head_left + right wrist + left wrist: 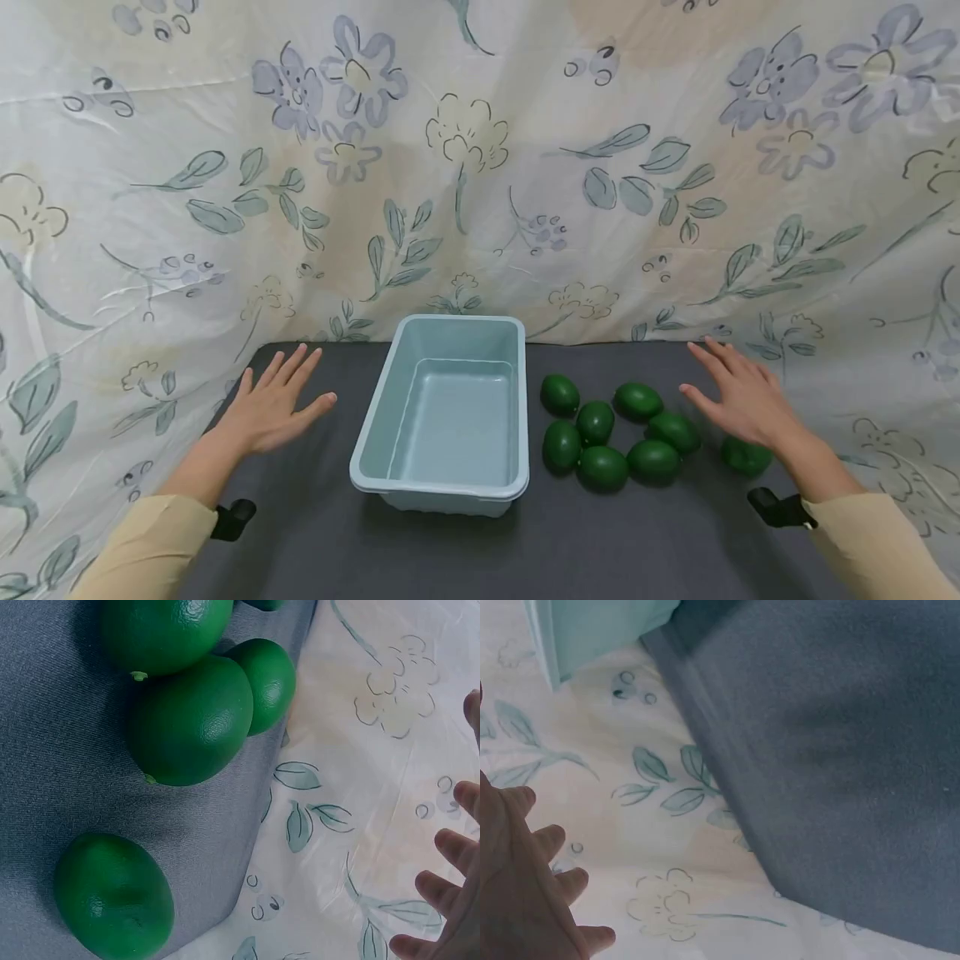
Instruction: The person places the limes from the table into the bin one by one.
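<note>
Holds the left hand (272,406) and right hand (742,396) well apart above the counter (300,533), with fingers straight and spread and nothing gripped, perhaps to leave the bin (442,487) clear between. Has that bin standing upright near the middle, probably for easy reach from either side. Shows seven fruits (602,468) close together on the counter just right of the bin, likely for nearness to the right hand, with one lone fruit (741,458) farther right, by that wrist.
</note>
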### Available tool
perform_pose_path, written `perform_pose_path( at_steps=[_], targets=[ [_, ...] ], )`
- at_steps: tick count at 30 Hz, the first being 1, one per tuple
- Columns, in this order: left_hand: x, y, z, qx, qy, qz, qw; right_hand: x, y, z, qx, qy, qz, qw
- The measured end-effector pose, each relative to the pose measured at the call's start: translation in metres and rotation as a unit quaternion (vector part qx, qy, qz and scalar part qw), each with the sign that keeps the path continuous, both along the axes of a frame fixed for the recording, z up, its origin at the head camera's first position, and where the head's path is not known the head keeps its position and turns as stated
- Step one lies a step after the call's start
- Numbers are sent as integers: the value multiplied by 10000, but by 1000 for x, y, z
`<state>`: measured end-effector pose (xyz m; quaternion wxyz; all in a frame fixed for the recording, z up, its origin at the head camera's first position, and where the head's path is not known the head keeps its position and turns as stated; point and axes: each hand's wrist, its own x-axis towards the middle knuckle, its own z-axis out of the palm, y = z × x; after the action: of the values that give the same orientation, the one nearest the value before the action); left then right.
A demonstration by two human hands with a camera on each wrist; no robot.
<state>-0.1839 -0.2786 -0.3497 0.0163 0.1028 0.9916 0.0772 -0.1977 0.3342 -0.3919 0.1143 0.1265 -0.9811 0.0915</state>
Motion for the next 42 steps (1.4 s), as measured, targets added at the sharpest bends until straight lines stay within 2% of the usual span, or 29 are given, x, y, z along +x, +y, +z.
perform_pose_path(
  at_steps=[10, 18, 24, 31, 38, 42],
  targets=[
    [-1, -6, 0, 701, 29, 25, 9975, 7, 9, -2, -409, 691, 46, 9968],
    [-4, -8, -6, 1192, 79, 51, 9928, 17, 18, -11, -835, 828, -13, 9931],
    [-4, -6, -16, 1918, 153, -51, 9813, 27, 24, -22, -1255, 805, -227, 9886],
    [-4, 0, -21, 2318, 78, 236, 9725, 36, 35, -36, -1675, 737, -585, 9814],
    [-6, 9, -24, 3067, -58, 290, 9514, 44, 46, -49, -1825, 708, -789, 9775],
    [-8, 15, -28, 3259, 56, 420, 9445, 47, 51, -57, -1890, 698, -884, 9755]
  ],
)
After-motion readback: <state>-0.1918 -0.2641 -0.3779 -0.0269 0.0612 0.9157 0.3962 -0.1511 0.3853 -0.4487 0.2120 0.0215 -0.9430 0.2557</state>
